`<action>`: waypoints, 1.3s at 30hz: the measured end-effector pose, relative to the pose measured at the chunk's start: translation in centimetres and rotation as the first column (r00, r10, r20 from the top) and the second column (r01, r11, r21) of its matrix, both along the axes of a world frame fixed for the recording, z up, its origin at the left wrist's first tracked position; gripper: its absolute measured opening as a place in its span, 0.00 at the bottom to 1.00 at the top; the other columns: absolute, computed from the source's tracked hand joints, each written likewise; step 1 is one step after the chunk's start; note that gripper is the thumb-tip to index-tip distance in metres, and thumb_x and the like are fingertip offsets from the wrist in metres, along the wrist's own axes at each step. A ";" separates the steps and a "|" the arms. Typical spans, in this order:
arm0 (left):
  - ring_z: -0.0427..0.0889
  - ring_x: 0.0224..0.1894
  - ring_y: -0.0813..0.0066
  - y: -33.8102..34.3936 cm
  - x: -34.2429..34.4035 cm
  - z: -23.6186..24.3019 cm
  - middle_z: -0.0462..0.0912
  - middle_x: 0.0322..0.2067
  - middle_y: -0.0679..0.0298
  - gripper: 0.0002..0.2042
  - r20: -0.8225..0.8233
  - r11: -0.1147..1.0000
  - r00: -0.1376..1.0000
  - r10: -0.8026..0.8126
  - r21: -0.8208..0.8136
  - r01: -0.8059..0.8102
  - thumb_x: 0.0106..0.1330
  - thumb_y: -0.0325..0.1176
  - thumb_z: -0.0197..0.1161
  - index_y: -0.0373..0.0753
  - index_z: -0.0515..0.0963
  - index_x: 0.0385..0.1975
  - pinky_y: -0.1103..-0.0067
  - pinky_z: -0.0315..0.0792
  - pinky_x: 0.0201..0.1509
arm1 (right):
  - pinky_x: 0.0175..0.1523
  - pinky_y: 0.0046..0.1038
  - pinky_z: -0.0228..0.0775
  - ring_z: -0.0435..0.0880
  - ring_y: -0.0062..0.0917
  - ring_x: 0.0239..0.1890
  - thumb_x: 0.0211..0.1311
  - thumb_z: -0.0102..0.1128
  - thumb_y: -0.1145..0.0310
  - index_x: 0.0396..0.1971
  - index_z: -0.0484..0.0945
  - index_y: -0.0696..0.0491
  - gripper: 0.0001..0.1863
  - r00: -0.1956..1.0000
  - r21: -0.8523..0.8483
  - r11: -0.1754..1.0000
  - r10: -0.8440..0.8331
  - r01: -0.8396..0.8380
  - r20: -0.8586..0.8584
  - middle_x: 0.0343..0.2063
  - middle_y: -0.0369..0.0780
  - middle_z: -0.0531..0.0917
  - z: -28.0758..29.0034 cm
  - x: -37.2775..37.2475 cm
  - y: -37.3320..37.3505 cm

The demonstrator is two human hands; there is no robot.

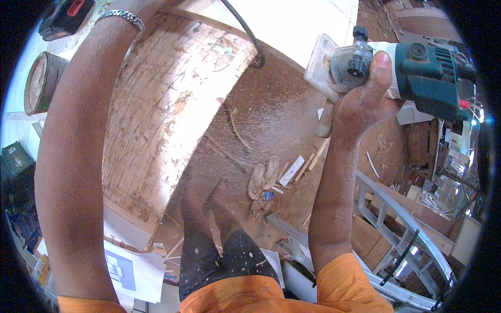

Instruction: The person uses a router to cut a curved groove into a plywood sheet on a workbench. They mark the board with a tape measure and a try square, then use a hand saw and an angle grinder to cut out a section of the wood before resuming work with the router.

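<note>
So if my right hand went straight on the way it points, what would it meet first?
The teal power tool that your right hand grips comes first. Past that, perhaps the edge of the bright white surface or the scrap-strewn floor beside it; depth is unclear.

Router housing (425, 78): plastic. Board (156, 115): rough wood. Ladder (399, 209): metal.

text: none legible | paper sheet (143, 276): blue print, too small to read
</note>
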State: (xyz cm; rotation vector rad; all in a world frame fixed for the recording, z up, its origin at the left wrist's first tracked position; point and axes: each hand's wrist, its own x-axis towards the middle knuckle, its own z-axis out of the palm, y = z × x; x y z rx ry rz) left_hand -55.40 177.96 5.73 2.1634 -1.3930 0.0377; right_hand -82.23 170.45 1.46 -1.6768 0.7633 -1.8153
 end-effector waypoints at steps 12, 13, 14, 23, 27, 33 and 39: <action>0.78 0.53 0.50 -0.2 -0.4 0.5 0.80 0.45 0.44 0.31 -0.073 0.997 0.996 0.050 0.064 -0.045 0.65 0.54 0.66 0.27 0.78 0.52 0.59 0.72 0.59 | 0.51 0.28 0.85 0.85 0.26 0.45 0.62 0.69 0.68 0.55 0.70 0.63 0.26 1.000 -0.022 0.999 -0.025 0.025 -0.012 0.47 0.44 0.81 0.1 0.1 -1.1; 0.78 0.53 0.50 0.0 -0.5 0.3 0.79 0.45 0.43 0.31 -0.035 0.996 0.997 0.069 0.060 -0.066 0.65 0.54 0.66 0.27 0.78 0.52 0.59 0.72 0.60 | 0.51 0.28 0.85 0.85 0.26 0.45 0.62 0.69 0.68 0.55 0.70 0.63 0.26 1.000 -0.010 1.000 -0.025 0.025 -0.011 0.47 0.44 0.81 0.1 0.1 -1.0; 0.77 0.53 0.50 0.1 -0.5 0.2 0.79 0.46 0.43 0.32 0.005 0.995 0.996 0.090 0.053 -0.090 0.64 0.55 0.66 0.27 0.78 0.52 0.59 0.72 0.60 | 0.51 0.28 0.84 0.85 0.26 0.45 0.63 0.69 0.68 0.55 0.70 0.62 0.26 1.000 0.001 1.000 -0.022 0.022 -0.009 0.48 0.44 0.81 0.2 0.1 -1.0; 0.75 0.53 0.47 0.6 -0.2 -0.4 0.79 0.45 0.41 0.32 0.088 0.999 0.995 0.041 -0.031 -0.038 0.62 0.56 0.65 0.31 0.79 0.53 0.57 0.68 0.61 | 0.55 0.29 0.81 0.84 0.28 0.48 0.62 0.70 0.65 0.57 0.70 0.62 0.28 0.999 0.059 0.998 -0.034 0.036 -0.024 0.49 0.44 0.80 0.3 0.8 -1.4; 0.74 0.54 0.46 0.0 0.9 -0.2 0.79 0.45 0.41 0.33 0.021 0.998 0.999 0.049 0.043 -0.050 0.61 0.56 0.65 0.30 0.79 0.53 0.57 0.68 0.61 | 0.52 0.29 0.81 0.84 0.28 0.45 0.59 0.74 0.66 0.55 0.72 0.62 0.28 0.999 0.035 0.999 -0.027 0.026 0.028 0.47 0.44 0.82 0.2 0.9 -2.2; 0.74 0.55 0.45 -0.5 1.6 -0.8 0.78 0.45 0.40 0.35 0.031 0.998 0.998 0.056 0.038 -0.058 0.59 0.57 0.65 0.29 0.78 0.54 0.57 0.68 0.61 | 0.55 0.30 0.81 0.83 0.29 0.49 0.62 0.71 0.64 0.58 0.70 0.62 0.30 0.999 0.013 0.999 -0.031 0.031 -0.020 0.51 0.44 0.79 0.1 0.8 -3.0; 0.74 0.56 0.45 -0.1 0.9 -0.8 0.78 0.48 0.39 0.37 0.051 0.996 0.996 0.074 0.044 -0.076 0.59 0.59 0.63 0.30 0.78 0.57 0.57 0.67 0.63 | 0.54 0.30 0.81 0.84 0.30 0.48 0.61 0.73 0.63 0.58 0.70 0.62 0.31 0.997 0.061 0.995 -0.075 0.077 -0.032 0.50 0.45 0.80 0.4 1.3 -2.9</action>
